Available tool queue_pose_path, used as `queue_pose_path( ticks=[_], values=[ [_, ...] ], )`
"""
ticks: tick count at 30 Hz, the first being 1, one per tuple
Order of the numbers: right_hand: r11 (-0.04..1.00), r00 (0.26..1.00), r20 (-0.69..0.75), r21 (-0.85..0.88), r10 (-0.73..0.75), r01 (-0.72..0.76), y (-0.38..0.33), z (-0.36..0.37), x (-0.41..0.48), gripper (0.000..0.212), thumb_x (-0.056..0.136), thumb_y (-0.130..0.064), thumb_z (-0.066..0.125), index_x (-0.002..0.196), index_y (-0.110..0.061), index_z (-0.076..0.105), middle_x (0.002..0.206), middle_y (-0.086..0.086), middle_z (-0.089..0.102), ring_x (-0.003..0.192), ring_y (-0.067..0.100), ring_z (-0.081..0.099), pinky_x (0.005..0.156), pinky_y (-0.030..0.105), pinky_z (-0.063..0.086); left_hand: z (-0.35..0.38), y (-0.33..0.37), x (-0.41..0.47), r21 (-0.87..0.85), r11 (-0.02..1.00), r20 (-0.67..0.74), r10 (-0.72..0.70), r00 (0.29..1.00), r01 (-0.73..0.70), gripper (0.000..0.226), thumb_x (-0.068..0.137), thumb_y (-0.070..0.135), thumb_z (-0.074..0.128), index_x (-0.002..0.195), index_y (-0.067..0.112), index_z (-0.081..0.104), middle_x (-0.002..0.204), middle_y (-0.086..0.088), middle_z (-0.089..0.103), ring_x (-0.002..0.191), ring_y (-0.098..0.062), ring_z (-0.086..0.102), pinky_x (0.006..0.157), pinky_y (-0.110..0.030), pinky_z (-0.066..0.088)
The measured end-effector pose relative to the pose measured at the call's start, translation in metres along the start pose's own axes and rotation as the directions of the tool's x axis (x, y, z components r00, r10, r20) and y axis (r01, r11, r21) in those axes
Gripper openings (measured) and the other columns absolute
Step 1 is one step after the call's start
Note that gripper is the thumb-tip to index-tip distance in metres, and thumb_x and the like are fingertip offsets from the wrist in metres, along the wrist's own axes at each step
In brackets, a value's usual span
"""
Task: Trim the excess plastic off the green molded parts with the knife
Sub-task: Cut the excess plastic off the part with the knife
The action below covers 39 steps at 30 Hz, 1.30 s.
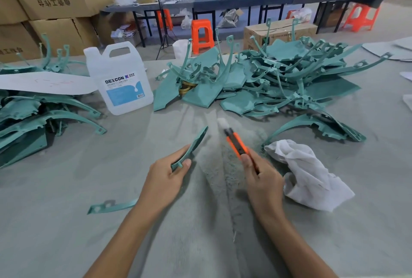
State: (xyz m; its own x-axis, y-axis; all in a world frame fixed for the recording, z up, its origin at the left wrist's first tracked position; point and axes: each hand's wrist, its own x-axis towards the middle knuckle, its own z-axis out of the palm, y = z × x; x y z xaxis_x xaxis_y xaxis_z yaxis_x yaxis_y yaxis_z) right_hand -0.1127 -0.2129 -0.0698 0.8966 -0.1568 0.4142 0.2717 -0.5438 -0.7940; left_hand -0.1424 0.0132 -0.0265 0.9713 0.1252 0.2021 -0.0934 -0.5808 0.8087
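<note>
- Left hand (166,174): grasps a narrow curved green part (193,145) between thumb and curled fingers; the part rises away from the hand, its far tip clear of the grey table covering (111,244).
- Right hand (263,180): fingers wrapped round the orange-and-black knife (237,143), thumb on top; the knife points away from the person, just right of the held part and not touching it. The blade tip is blurred.
- Large pile of green parts (267,77): far centre and right of the table.
- Second heap of green parts (29,112): left edge.
- Single green strip (111,206): flat, near the left forearm.
- White cloth (307,173): crumpled, beside the right hand.
- White jug (120,79): upright, between the two heaps.
</note>
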Motion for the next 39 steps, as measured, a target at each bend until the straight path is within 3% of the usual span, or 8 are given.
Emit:
queue_pose_path(
  ticks=[5, 8, 14, 21, 28, 30, 33, 39],
  values=[
    [0.991, 0.989, 0.075, -0.012, -0.129, 0.13, -0.008, 0.004, -0.009, 0.034, 0.102, -0.039, 0.056, 0.133, -0.03, 0.065, 0.101, -0.009, 0.067, 0.089, 0.008, 0.063, 0.075, 0.024, 0.047, -0.003, 0.002, -0.006, 0.005, 1.0, 0.044, -0.007, 0.999, 0.007, 0.05, 0.101, 0.024, 0.06, 0.125, 0.067, 0.053, 0.114, 0.038, 0.065, 0.1, 0.017, 0.059, 0.084, -0.013, 0.046],
    [1.0, 1.0, 0.007, -0.006, 0.027, -0.027, -0.002, 0.001, 0.0, 0.033, 0.102, -0.043, 0.052, 0.132, -0.036, 0.063, 0.098, -0.011, 0.067, 0.092, 0.011, 0.064, 0.074, 0.023, 0.042, -0.003, -0.002, -0.01, -0.063, 0.998, 0.049, -0.003, 0.999, 0.006, 0.046, 0.101, 0.025, 0.06, 0.131, 0.058, 0.053, 0.119, 0.034, 0.065, 0.105, 0.007, 0.063, 0.094, -0.028, 0.051],
    [0.998, 0.993, 0.102, -0.009, -0.06, 0.061, -0.006, 0.002, -0.005, 0.032, 0.103, -0.039, 0.053, 0.133, -0.034, 0.064, 0.104, -0.009, 0.07, 0.094, 0.012, 0.065, 0.079, 0.034, 0.05, -0.006, -0.001, -0.011, -0.191, 0.981, 0.048, -0.031, 0.998, 0.039, 0.039, 0.1, 0.017, 0.061, 0.137, 0.029, 0.061, 0.128, 0.021, 0.066, 0.122, -0.002, 0.06, 0.11, -0.041, 0.045],
    [0.999, 0.994, 0.098, 0.002, -0.041, 0.041, -0.009, 0.002, -0.008, 0.038, 0.101, -0.044, 0.051, 0.135, -0.033, 0.061, 0.099, -0.016, 0.064, 0.088, 0.002, 0.058, 0.08, 0.018, 0.042, 0.004, 0.013, -0.011, -0.329, 0.94, -0.085, -0.123, 0.989, 0.089, 0.033, 0.1, 0.023, 0.062, 0.126, 0.042, 0.063, 0.116, 0.021, 0.072, 0.109, -0.002, 0.068, 0.097, -0.03, 0.054],
    [0.985, 0.97, 0.207, 0.085, 0.127, -0.148, -0.019, 0.009, -0.009, 0.032, 0.102, -0.025, 0.053, 0.132, -0.028, 0.065, 0.092, -0.008, 0.057, 0.075, 0.023, 0.065, 0.072, 0.04, 0.06, 0.034, 0.022, 0.019, -0.436, 0.883, -0.123, -0.247, 0.961, 0.171, 0.044, 0.1, 0.03, 0.061, 0.143, 0.026, 0.054, 0.097, 0.038, 0.067, 0.092, 0.021, 0.062, 0.074, -0.005, 0.05],
    [0.986, 0.949, 0.273, 0.01, 0.155, -0.164, -0.026, 0.014, -0.01, 0.032, 0.104, -0.026, 0.047, 0.131, -0.027, 0.065, 0.092, -0.001, 0.059, 0.08, 0.025, 0.065, 0.074, 0.028, 0.056, 0.041, 0.02, 0.02, -0.434, 0.877, -0.079, -0.265, 0.961, 0.206, 0.042, 0.101, 0.031, 0.059, 0.142, 0.031, 0.054, 0.108, 0.032, 0.068, 0.098, 0.013, 0.064, 0.083, -0.014, 0.053],
    [0.979, 0.894, 0.399, -0.079, 0.202, -0.186, -0.035, 0.021, -0.007, 0.032, 0.106, -0.029, 0.041, 0.127, -0.028, 0.065, 0.093, 0.011, 0.066, 0.084, 0.031, 0.067, 0.081, 0.04, 0.055, 0.04, 0.015, 0.022, -0.41, 0.883, -0.051, -0.273, 0.961, 0.229, 0.042, 0.1, 0.033, 0.059, 0.142, 0.033, 0.054, 0.109, 0.039, 0.065, 0.107, 0.007, 0.064, 0.098, -0.028, 0.052],
    [0.968, 0.848, 0.468, -0.125, 0.249, -0.216, -0.042, 0.024, -0.003, 0.028, 0.103, -0.036, 0.046, 0.125, -0.029, 0.062, 0.102, 0.0, 0.072, 0.096, 0.023, 0.066, 0.079, 0.034, 0.049, 0.034, 0.016, 0.021, -0.412, 0.882, -0.013, -0.255, 0.967, 0.228, 0.043, 0.101, 0.031, 0.059, 0.143, 0.033, 0.053, 0.123, 0.023, 0.067, 0.116, -0.003, 0.064, 0.106, -0.038, 0.049]
  ],
)
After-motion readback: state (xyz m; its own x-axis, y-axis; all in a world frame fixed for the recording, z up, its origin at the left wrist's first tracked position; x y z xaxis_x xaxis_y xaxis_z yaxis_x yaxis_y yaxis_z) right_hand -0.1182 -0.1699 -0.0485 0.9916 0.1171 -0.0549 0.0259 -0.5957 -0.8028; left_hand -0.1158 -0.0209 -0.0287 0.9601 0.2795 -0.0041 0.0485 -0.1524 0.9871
